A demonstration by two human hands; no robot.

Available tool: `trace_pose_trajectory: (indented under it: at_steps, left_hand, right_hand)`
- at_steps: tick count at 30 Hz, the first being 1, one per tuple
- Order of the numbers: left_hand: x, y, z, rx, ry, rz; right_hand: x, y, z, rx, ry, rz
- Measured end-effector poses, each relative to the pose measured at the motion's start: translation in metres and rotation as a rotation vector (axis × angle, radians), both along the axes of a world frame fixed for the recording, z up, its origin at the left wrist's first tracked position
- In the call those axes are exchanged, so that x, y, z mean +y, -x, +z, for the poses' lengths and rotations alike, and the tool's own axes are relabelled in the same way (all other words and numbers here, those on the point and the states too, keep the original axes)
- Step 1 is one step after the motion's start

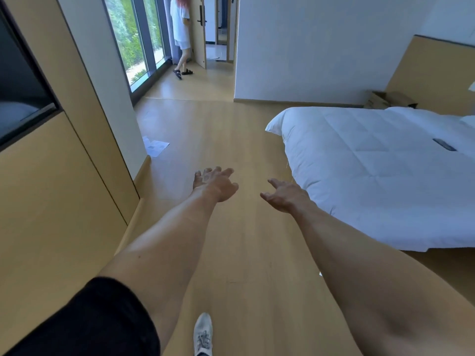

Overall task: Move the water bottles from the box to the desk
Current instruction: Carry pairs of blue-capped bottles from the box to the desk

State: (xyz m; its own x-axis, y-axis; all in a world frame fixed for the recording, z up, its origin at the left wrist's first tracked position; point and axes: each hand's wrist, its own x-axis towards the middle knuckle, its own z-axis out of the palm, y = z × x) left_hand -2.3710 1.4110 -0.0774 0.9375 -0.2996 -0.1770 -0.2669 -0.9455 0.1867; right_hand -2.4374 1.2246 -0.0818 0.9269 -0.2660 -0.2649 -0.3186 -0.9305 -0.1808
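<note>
Room: bedroom with a pale wooden floor (231,140) running from the near foreground to a far doorway.
Left wall: light wood cabinet panels (51,201) with a dark glass panel (20,80) set into them, reflecting something pale.
Window: tall floor-to-ceiling glazing (133,39) past the cabinets, greenery outside.
Papers: printed sheets (155,146) lying on the floor at the foot of the white wall, just beyond the cabinets.
Far person: someone in white clothes and dark sandals (181,34) standing by the window, facing an open wooden door (199,29).
Left hand (214,182): stretched forward over the floor, fingers spread and a little bent, holding nothing, touching nothing.
Sleeve: black short sleeve (102,322) on the left upper arm.
Shoe: one grey lace-up shoe (203,334) on the floor at the bottom edge, between the two arms.
Right hand (285,195): also reaching forward, fingers apart and loosely extended, empty, near the corner of the bed but not touching it.
Bed: white quilted duvet (372,170) on the right, its edge hanging toward the floor.
Dark object: small flat dark thing (444,144) lying on the duvet; too small to identify.
Box: open cardboard box (385,98) on the floor behind the bed, beside the wooden headboard (437,78), well apart from both hands.
Water bottles: cannot tell whether any sit in the box; its inside is hidden.
</note>
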Motion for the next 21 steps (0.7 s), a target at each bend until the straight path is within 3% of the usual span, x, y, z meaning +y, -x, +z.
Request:
trace_pose_trajectory:
  at_steps: [9,21]
  left_hand:
    - [-0.022,-0.183,0.005,-0.011,-0.004,-0.103]
    - [-0.032,-0.339,-0.010,0.016,-0.037,-0.109]
  right_hand:
    - [-0.011,-0.159,0.022,-0.001,0.035,-0.111]
    - [-0.032,-0.312,0.009,0.028,0.037,-0.111]
